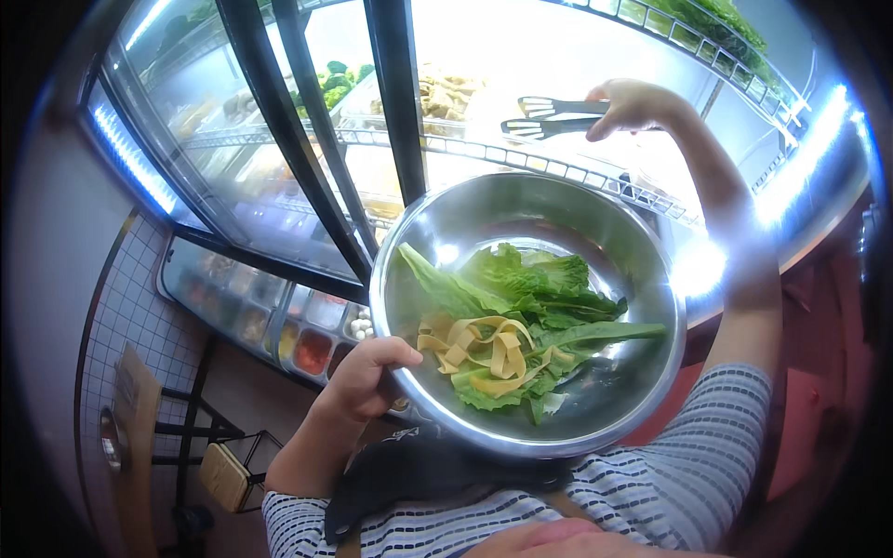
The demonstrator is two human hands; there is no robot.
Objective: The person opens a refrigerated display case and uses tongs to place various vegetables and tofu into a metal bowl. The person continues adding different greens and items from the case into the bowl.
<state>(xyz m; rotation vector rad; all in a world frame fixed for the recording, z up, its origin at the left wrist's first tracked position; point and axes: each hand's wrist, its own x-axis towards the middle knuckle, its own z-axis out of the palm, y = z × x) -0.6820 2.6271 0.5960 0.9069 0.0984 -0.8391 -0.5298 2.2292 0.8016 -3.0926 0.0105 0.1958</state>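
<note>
My left hand (366,374) grips the near left rim of a large metal bowl (642,242), thumb over the edge and the other fingers beneath. Inside the bowl lie green lettuce leaves (530,288) and, on top of them, pale yellow flat strips (498,349) that look like tofu skin or wide noodles. Beyond the bowl, my right hand (633,107) reaches into a brightly lit glass-fronted cabinet. It is closed around a pair of black tongs (549,118), whose slotted tips point left and stand apart with nothing between them.
Wire shelves (558,167) cross the cabinet, holding broccoli (337,84) and a heap of pale strips (448,95). Dark door frames (395,93) stand left of the bowl. Lower left is a counter of small food containers (312,352). A wooden stool (226,476) stands on the floor.
</note>
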